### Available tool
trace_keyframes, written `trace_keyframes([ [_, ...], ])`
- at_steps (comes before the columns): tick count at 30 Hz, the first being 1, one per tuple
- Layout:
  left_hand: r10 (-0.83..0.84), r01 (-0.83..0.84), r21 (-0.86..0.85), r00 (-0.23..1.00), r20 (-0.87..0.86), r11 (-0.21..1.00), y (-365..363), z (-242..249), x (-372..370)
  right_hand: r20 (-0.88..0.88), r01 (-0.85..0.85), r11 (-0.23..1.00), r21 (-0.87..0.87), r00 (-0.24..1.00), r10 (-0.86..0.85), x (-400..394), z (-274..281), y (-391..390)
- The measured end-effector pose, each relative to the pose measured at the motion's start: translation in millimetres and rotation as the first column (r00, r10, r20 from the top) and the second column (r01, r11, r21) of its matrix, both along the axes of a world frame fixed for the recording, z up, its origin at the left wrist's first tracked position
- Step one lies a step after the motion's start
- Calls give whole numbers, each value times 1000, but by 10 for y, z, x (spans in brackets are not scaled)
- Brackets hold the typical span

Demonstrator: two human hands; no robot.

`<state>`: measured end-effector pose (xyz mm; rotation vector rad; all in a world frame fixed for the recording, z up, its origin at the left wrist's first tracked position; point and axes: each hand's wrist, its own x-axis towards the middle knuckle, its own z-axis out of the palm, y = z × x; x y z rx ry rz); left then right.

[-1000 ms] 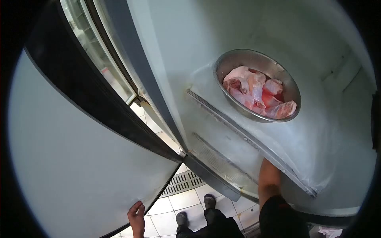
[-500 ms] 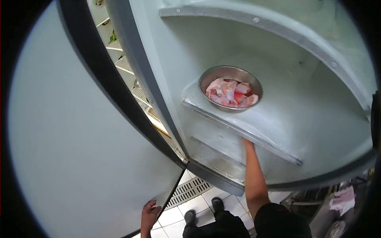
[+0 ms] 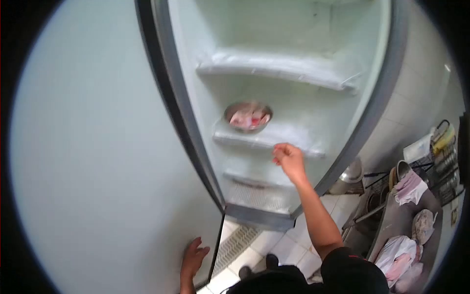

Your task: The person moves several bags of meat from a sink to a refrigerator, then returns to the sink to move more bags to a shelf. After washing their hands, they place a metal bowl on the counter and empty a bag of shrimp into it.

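My left hand (image 3: 195, 257) is open against the lower part of the pale door (image 3: 107, 147), close to its edge, with fingers and thumb apart. My right hand (image 3: 290, 160) is in front of the refrigerator's middle shelf (image 3: 289, 139), fingers loosely bent and slightly apart, with nothing visible in them. On the left of that shelf sits a round metal bowl (image 3: 248, 129) of raw, pinkish meat pieces (image 3: 247, 118). The bowl is up and to the left of my right hand, not touching it.
An upper shelf (image 3: 274, 68) and a ribbed bottom tray (image 3: 257, 196) are inside the cabinet. At right, a metal counter (image 3: 399, 218) carries a pink cloth (image 3: 410, 188) and plastic bags (image 3: 399, 259). A floor drain grate (image 3: 237, 246) runs below the door.
My right hand has come out from under the middle shelf and is now raised in front of it. My view has moved back, showing more of the cabinet and counter. My left hand stays by the door.
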<state>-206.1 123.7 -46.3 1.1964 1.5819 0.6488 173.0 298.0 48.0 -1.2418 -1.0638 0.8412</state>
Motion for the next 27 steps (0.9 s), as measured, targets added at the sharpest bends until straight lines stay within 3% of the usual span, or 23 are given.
trace_keyframes([
  [4,96,-101,99,994,60,990,122,88,103,102,-6,998,63,995,0,161,-96,81],
  [5,66,-70,99,997,43,993,147,64,64,135,7,998,70,991,-16,222,-220,-10],
  [8,-71,55,69,965,254,996,366,134,69,197,115,993,-20,974,-109,596,-317,-529],
  [9,-117,110,41,963,242,993,488,185,151,236,244,970,4,942,-238,869,-468,-786],
  [11,-129,130,13,964,232,991,634,256,263,330,401,913,80,853,-403,1233,-758,-1085],
  [13,-145,139,41,958,247,989,753,-5,73,216,532,840,-107,837,-502,1432,-1078,-1713],
  [14,-150,141,52,955,255,989,776,-58,63,149,647,754,-112,762,-631,1493,-1179,-2105],
  [17,-82,71,58,972,218,996,958,-157,157,228,837,503,-216,544,-808,1669,-1408,-3223],
  [20,-111,104,67,987,120,992,1204,-276,228,174,882,323,-343,397,-901,1637,-1571,-3972],
  [27,-363,361,161,931,-17,919,1228,-179,1256,207,911,249,-330,327,-922,1791,-1629,-4232],
])
